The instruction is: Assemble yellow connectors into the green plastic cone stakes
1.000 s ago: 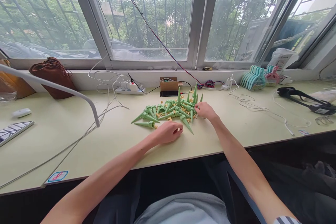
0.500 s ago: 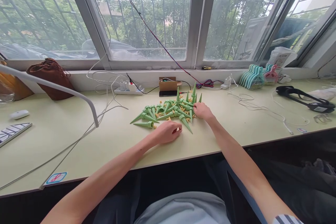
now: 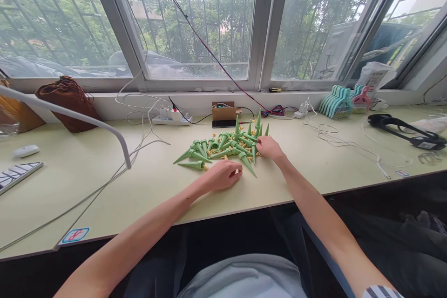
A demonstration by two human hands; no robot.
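This looks like a workroom or office, with a long table [image 3: 146, 200] under barred windows [image 3: 195, 23], a numbered label [image 3: 76, 235] on its edge, a power strip [image 3: 176, 121] and coiled cables [image 3: 275, 111].

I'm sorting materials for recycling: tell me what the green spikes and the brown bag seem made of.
Green spikes: probably moulded plastic, satin finish; even colour, hollow ends. Brown bag: perhaps leather or imitation, soft sheen, gathered creases; can't tell which.
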